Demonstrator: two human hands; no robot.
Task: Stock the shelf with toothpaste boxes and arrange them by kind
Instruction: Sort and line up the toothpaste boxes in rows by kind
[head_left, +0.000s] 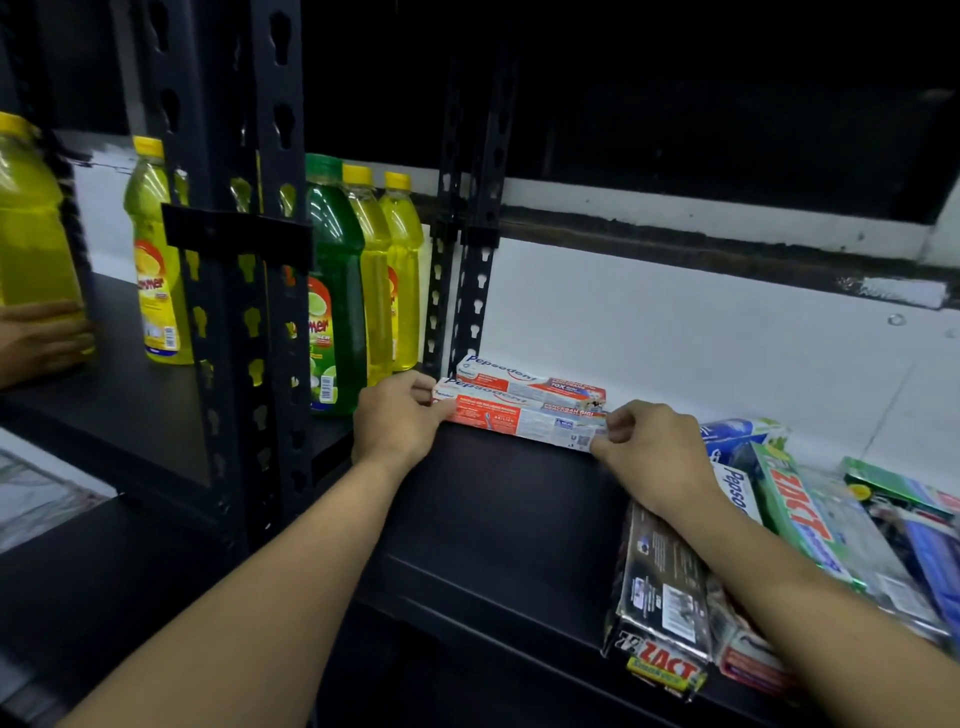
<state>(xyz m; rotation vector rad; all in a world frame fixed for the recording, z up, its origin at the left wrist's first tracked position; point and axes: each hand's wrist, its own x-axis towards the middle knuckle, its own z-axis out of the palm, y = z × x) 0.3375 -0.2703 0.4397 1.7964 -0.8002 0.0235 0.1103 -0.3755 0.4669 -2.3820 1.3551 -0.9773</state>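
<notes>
"Pepsodent" on red-white boxes (519, 405); "ZACT" on green box (800, 519) and black box (662, 597).

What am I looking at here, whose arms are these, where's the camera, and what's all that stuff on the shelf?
There is no machine here. One camera sits on a person's head and looks down at their own bare arms, so you see what they see.

The left hand and right hand each pinch one end of a red and white Pepsodent box, lying on a black shelf. A second Pepsodent box lies just behind it, by the white wall.

At the right is an unsorted heap of more toothpaste: a black Zact box, a green Zact box and others.

On the next shelf at the left stand yellow bottles and a green bottle.
</notes>
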